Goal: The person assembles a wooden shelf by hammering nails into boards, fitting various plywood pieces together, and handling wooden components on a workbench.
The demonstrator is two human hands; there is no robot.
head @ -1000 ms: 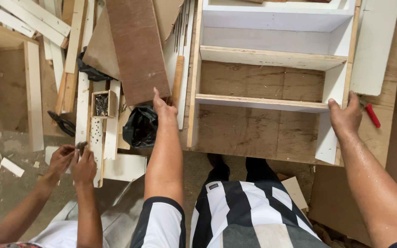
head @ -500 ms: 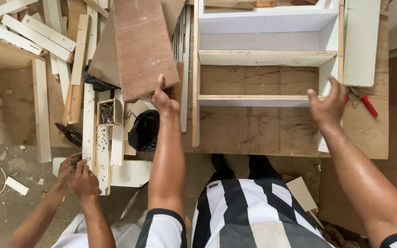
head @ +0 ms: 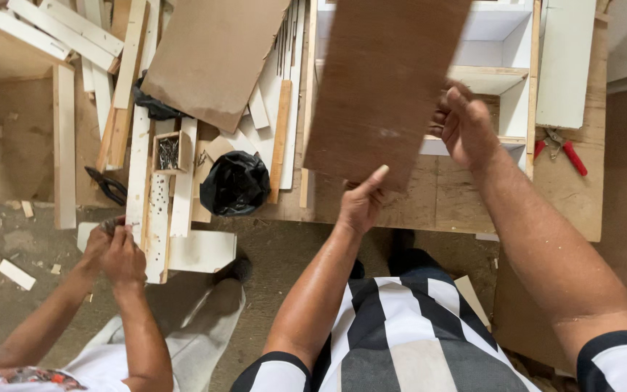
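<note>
I hold a brown hardboard panel [head: 386, 80] up in front of me with both hands. My left hand [head: 361, 203] grips its lower edge, thumb on the face. My right hand [head: 466, 127] grips its right edge. The panel hangs over a white shelf frame [head: 517, 72] lying on a plywood base [head: 459, 199], and hides most of it.
A co-worker's two hands [head: 114, 247] work at a perforated white strip [head: 155, 218] at lower left. Nearby lie a black bag [head: 235, 183], a small box of nails [head: 168, 152], a second brown board [head: 212, 58], many white slats [head: 59, 29], and red-handled pliers [head: 564, 149] at right.
My left hand took the brown panel from the pile at left and swung it right over the shelf frame. My right hand left the frame's edge and gripped the panel.
</note>
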